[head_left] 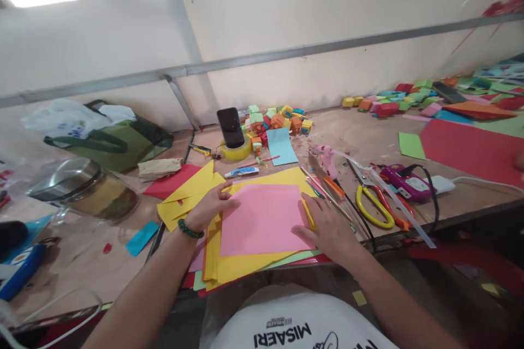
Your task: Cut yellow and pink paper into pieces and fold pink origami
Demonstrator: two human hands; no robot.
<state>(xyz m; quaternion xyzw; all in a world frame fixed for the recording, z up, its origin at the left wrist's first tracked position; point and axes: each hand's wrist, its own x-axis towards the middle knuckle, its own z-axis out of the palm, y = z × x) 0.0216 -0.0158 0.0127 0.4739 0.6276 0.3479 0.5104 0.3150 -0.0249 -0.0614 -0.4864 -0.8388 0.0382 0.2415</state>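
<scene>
A pink sheet of paper (262, 223) lies flat on a stack of yellow sheets (282, 177) at the table's front edge. My left hand (210, 207), with a green bead bracelet (190, 229) on its wrist, rests at the pink sheet's left edge, fingers and thumb apart. At the right edge, my right hand (325, 223) lies with its fingers spread and its thumb on the pink paper. A narrow yellow piece (308, 215) shows beside its fingers; its kind is unclear. Green, red and pink edges stick out beneath the stack.
Behind lie a phone (231, 128) on a tape roll (235, 151), paper cubes (278, 120) and a light-blue sheet (282, 147). To the right are a pink glue gun (326, 159), yellow-handled scissors (374, 207) and a purple power strip (403, 182). A jar (90, 191) stands left.
</scene>
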